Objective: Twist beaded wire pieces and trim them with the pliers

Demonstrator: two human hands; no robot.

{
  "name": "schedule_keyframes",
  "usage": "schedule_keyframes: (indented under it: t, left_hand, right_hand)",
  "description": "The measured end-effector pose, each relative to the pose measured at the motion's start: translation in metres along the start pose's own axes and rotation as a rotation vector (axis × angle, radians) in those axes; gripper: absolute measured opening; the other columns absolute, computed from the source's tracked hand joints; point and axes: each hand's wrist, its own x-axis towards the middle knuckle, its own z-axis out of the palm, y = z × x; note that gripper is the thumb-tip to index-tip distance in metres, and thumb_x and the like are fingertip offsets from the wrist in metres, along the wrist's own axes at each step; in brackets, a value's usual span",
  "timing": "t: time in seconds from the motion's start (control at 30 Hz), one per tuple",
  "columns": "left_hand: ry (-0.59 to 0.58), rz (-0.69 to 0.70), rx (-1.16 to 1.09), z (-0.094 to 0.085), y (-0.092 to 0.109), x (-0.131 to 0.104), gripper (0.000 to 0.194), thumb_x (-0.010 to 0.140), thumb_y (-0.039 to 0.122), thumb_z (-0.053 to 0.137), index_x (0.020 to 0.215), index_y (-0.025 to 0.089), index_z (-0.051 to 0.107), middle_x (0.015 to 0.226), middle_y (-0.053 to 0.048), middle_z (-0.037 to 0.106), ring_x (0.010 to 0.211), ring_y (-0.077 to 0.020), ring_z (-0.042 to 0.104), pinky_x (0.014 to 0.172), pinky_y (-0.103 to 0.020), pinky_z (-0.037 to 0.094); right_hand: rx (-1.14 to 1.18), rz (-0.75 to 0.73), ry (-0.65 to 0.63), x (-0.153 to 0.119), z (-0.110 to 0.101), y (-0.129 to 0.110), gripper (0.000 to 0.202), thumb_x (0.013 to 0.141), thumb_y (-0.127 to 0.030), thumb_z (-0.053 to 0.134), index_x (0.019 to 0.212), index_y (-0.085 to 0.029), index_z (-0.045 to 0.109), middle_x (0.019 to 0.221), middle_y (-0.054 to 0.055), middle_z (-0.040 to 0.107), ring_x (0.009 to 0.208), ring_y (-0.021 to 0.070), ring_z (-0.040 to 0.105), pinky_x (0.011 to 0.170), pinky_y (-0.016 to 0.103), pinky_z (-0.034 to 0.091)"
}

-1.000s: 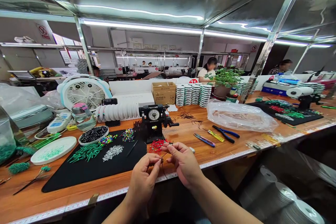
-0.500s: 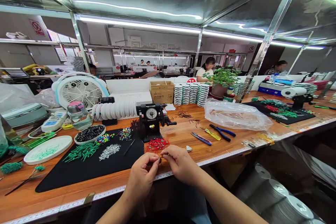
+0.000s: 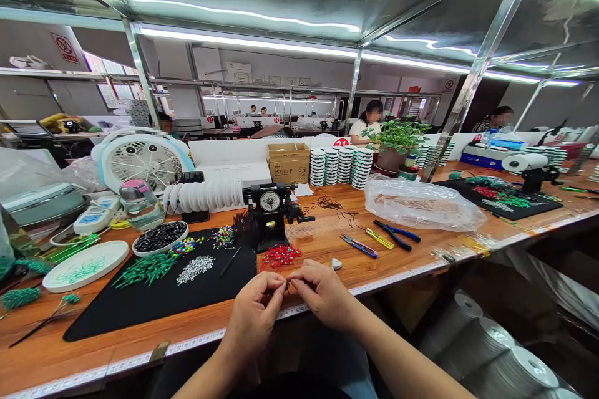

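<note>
My left hand (image 3: pixel 256 307) and my right hand (image 3: pixel 322 294) meet over the table's front edge, thumbs and index fingers pinched. Between the fingertips is a thin dark strand (image 3: pixel 287 287), too small to make out fully; both hands seem to grip it. Just beyond them lies a pile of red pieces with small beads (image 3: pixel 279 255). Behind that stands a black winding machine (image 3: pixel 268 212) with a dial and crank, white spools (image 3: pixel 206 196) lined up on its left. To the left, a black mat (image 3: pixel 182 290) bears green pieces (image 3: pixel 147 268), small silvery pieces (image 3: pixel 195 269) and coloured beads (image 3: pixel 223 237).
A cutter knife (image 3: pixel 359 246), a yellow screwdriver (image 3: pixel 379 238) and blue-handled pliers (image 3: pixel 397 235) lie to the right, near a clear plastic bag (image 3: pixel 421 204). A white plate (image 3: pixel 87 267) and a bowl of black pieces (image 3: pixel 160 239) are at left. A person (image 3: pixel 367 123) sits across.
My right hand's fingers have shifted very slightly at the strand. Both hands otherwise stay in the same place, still pinched together.
</note>
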Motion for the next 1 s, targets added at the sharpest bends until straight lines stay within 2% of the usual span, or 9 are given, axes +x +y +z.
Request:
schedule_keyframes:
  t: [0.3, 0.4, 0.53, 0.7, 0.83, 1.0]
  left_hand:
    - [0.013, 0.003, -0.013, 0.0, 0.0, 0.0, 0.013, 0.08, 0.024, 0.054, 0.071, 0.021, 0.063, 0.08, -0.004, 0.065, 0.078, -0.0189, 0.06, 0.074, -0.028, 0.046]
    - [0.014, 0.0, -0.023, 0.0, 0.0, -0.001, 0.014, 0.081, 0.024, 0.054, 0.069, 0.021, 0.062, 0.078, -0.003, 0.065, 0.076, -0.0187, 0.06, 0.072, -0.028, 0.046]
    - [0.014, -0.006, -0.033, 0.001, -0.001, -0.001, 0.015, 0.081, 0.024, 0.053, 0.068, 0.02, 0.061, 0.078, -0.004, 0.064, 0.075, -0.0184, 0.06, 0.07, -0.028, 0.047]
    - [0.011, -0.004, -0.019, 0.0, -0.002, -0.001, 0.016, 0.081, 0.025, 0.054, 0.069, 0.02, 0.062, 0.079, -0.004, 0.064, 0.076, -0.0183, 0.06, 0.072, -0.028, 0.046]
    - [0.004, -0.003, -0.005, 0.0, -0.001, -0.003, 0.016, 0.082, 0.026, 0.054, 0.07, 0.019, 0.061, 0.08, -0.004, 0.064, 0.077, -0.0182, 0.059, 0.073, -0.028, 0.046]
    - [0.002, -0.006, -0.008, 0.0, -0.001, -0.004, 0.017, 0.082, 0.026, 0.053, 0.068, 0.019, 0.059, 0.078, -0.004, 0.062, 0.073, -0.0171, 0.058, 0.068, -0.027, 0.046]
  right_hand:
    - [0.008, -0.005, -0.011, -0.003, -0.003, -0.005, 0.02, 0.087, -0.016, 0.047, 0.086, -0.019, 0.067, 0.069, 0.0, 0.053, 0.071, 0.0134, 0.05, 0.064, 0.025, 0.037]
    - [-0.075, 0.006, -0.036, -0.005, -0.001, -0.01, 0.012, 0.083, -0.017, 0.053, 0.084, -0.019, 0.065, 0.069, 0.0, 0.051, 0.071, 0.0145, 0.049, 0.064, 0.026, 0.036]
    - [-0.206, 0.023, 0.021, -0.008, 0.009, -0.013, 0.01, 0.079, -0.016, 0.057, 0.087, -0.017, 0.062, 0.079, 0.004, 0.053, 0.079, 0.0184, 0.048, 0.069, 0.029, 0.038]
    - [-0.313, -0.004, 0.046, -0.01, 0.019, -0.007, 0.01, 0.083, -0.015, 0.051, 0.086, -0.018, 0.06, 0.081, 0.006, 0.054, 0.079, 0.0195, 0.048, 0.069, 0.031, 0.038]
    - [-0.333, -0.021, 0.072, -0.011, 0.021, -0.005, 0.012, 0.085, -0.015, 0.047, 0.094, -0.017, 0.055, 0.084, 0.007, 0.054, 0.079, 0.0198, 0.048, 0.07, 0.032, 0.038]
    - [-0.406, -0.03, 0.073, -0.012, 0.022, -0.004, 0.005, 0.084, -0.013, 0.048, 0.08, -0.017, 0.048, 0.08, 0.005, 0.053, 0.076, 0.0196, 0.046, 0.067, 0.031, 0.037]
